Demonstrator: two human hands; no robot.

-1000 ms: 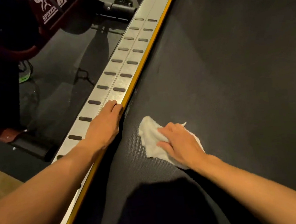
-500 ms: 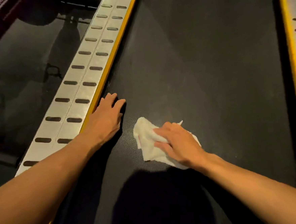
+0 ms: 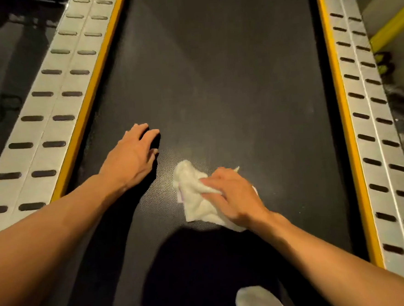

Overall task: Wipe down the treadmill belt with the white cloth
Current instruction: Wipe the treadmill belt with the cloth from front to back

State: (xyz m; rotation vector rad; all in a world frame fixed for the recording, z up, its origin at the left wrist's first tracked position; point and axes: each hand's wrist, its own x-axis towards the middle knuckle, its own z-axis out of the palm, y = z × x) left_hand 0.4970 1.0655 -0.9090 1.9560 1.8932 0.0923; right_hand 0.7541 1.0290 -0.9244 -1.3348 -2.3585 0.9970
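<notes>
Nearest us at 6 o'clock, a white shoe [image 3: 257, 302] toe and a dark trouser leg [image 3: 204, 267] over the belt. Just past that, our right hand [image 3: 235, 196] lies flat on the white cloth [image 3: 194, 201], fingers fairly straight and pressing it down onto the treadmill belt [image 3: 215, 80], not clenched round it. The cloth is crumpled, mostly sticking out from under the fingers toward 9 o'clock, with a small corner showing past the hand at 12. Our left hand [image 3: 129, 155] sits at 10 o'clock from the cloth, close but apart, released, fingers spread with tips on the belt. The belt is dark, finely textured and faintly dusty. A grey left side rail [image 3: 50, 115] with dark oval slots and a yellow inner edge runs toward 11 o'clock; a matching right side rail [image 3: 370, 117] runs toward 1. There is dim dark floor [image 3: 4, 78] beyond the left rail, and a yellow bar [image 3: 393, 27] at 2 o'clock.
</notes>
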